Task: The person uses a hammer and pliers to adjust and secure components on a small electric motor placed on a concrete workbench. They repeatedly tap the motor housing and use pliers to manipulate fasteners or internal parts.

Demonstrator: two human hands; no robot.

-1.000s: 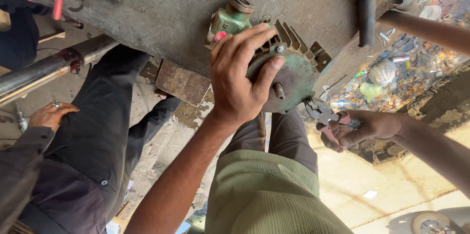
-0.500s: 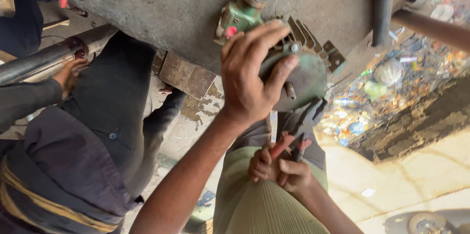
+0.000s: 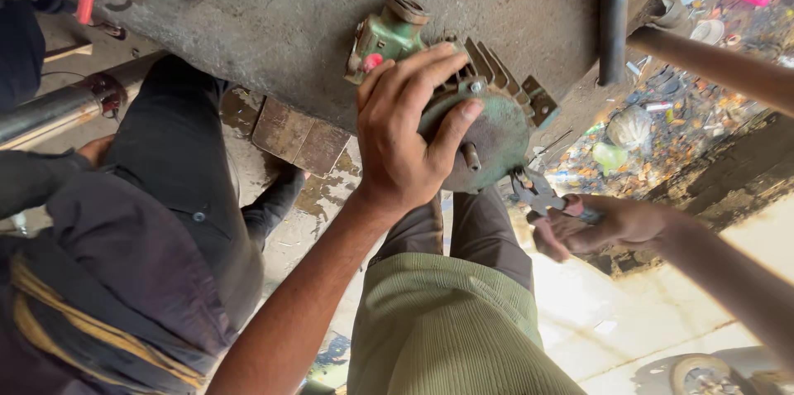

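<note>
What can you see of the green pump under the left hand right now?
The green pump is worn cast metal, its paint chipped and grimy. It has a round end cover with a short shaft stub, dark cooling fins along the top, and a lighter green fitting with a rusty cap. It rests against the concrete slab; the left hand grips its face, and pliers meet its lower edge.

Bare forearms, ribbed olive-green shirt (image 3: pixel 447 329), grey-brown trousers (image 3: pixel 480 229), no gloves, sleeves or jewellery.
</note>
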